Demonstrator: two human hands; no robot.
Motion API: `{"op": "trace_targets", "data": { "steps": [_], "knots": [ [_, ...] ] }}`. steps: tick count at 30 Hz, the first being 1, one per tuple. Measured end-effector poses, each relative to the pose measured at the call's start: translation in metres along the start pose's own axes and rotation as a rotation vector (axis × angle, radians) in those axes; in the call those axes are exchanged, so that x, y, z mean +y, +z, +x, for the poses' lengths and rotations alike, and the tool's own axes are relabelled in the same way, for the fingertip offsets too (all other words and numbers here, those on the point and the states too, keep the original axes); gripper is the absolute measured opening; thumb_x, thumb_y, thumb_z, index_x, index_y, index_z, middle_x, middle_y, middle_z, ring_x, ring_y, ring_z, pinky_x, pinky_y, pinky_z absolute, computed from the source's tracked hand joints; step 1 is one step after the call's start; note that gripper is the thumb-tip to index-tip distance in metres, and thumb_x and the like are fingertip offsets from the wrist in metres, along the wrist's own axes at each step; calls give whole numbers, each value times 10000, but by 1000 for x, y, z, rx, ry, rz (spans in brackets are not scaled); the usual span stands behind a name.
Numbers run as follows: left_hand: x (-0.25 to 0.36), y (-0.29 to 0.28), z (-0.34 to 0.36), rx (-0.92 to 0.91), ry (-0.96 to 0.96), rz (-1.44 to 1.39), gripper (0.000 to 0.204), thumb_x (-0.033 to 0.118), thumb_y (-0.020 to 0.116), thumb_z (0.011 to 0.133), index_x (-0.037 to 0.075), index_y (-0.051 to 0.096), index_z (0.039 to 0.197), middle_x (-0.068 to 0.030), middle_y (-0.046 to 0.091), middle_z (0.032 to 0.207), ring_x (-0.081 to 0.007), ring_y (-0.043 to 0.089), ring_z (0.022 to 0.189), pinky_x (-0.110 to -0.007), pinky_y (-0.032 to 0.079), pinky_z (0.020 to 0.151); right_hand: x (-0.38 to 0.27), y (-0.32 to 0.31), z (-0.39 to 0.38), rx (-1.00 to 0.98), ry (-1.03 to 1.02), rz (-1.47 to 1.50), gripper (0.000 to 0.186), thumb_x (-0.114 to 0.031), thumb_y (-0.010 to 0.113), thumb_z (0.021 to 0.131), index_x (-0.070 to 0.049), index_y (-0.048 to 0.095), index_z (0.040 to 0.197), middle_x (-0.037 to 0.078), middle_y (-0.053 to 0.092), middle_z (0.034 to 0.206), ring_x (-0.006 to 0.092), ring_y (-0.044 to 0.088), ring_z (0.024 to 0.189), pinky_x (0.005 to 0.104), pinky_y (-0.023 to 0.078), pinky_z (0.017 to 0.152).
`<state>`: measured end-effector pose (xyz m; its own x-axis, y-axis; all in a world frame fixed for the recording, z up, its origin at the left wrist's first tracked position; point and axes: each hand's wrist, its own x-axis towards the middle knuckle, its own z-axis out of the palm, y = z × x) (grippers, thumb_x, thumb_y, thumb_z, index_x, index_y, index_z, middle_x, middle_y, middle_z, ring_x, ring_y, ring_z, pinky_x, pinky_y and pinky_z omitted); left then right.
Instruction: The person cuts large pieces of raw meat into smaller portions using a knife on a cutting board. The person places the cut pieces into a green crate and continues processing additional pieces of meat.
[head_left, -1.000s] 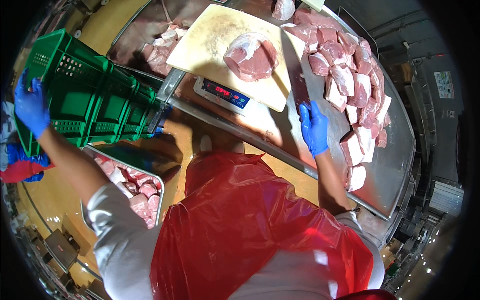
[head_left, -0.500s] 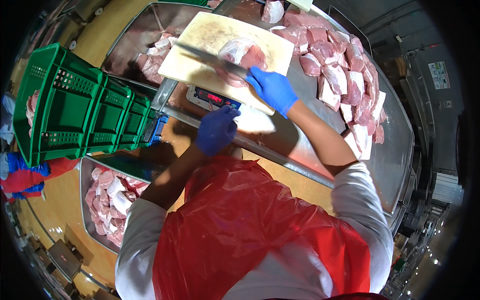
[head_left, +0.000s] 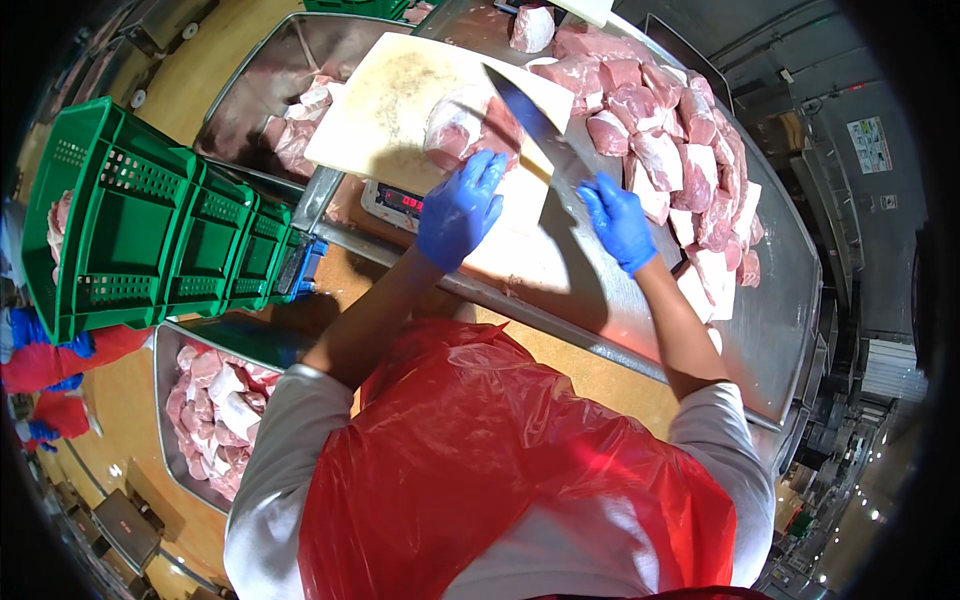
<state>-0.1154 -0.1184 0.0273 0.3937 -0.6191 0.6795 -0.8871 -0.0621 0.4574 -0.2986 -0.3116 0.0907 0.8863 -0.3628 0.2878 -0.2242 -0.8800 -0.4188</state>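
A chunk of pale pink raw meat with a white fat side [head_left: 455, 128] lies on the cream cutting board [head_left: 375, 85]. My left hand [head_left: 458, 212], in a blue glove, reaches over the board's near edge. Its fingers are stretched out and touch the near side of the meat. My right hand [head_left: 618, 222], gloved in blue too, is closed round the handle of a long knife [head_left: 528, 112]. The knife's blade is raised right of the meat, pointing away and to the left. Below the board, a scale [head_left: 388, 204] with a red lit display partly shows.
A heap of cut meat [head_left: 655, 160] covers the far right of the steel table [head_left: 765, 350]. Left of the board stands a metal tub [head_left: 240, 130] with meat pieces. Stacked green crates [head_left: 130, 215] and another metal bin of meat [head_left: 215, 420] stand at the left.
My right hand with the knife has moved right and toward me, off the meat. My left hand has moved from beside the scale up to the meat.
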Motion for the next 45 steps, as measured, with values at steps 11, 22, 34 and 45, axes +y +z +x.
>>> {"op": "trace_targets", "data": {
  "steps": [11,22,34,45],
  "knots": [
    [-3,-3,3,56,-147,18,236,127,660,841,89,615,1069,-85,550,928,-303,602,833,-427,529,744,20,9,3,-98,29,-78,239,-278,579,1009,-51,625,1068,235,676,833,451,662,771,509,537,672],
    [-36,8,-41,-57,-43,-177,131,25,706,796,26,676,923,-138,655,990,-328,629,954,-414,532,827,12,-3,22,-179,-217,-349,243,-340,560,1002,-102,598,1026,180,655,758,411,645,658,507,515,579],
    [-45,-5,-46,55,-347,-288,82,66,735,763,88,673,813,-95,663,798,-276,664,740,-372,544,689,-86,72,94,-346,-159,-307,223,-294,533,991,-83,580,1048,222,666,779,433,663,742,541,512,646],
    [-88,-105,-37,353,-400,-88,62,39,746,728,53,686,738,-87,665,723,-197,641,637,-318,527,620,19,-67,23,-586,-82,-583,183,-234,564,991,-78,572,1086,213,690,848,433,672,752,527,527,647]
  ]
}}
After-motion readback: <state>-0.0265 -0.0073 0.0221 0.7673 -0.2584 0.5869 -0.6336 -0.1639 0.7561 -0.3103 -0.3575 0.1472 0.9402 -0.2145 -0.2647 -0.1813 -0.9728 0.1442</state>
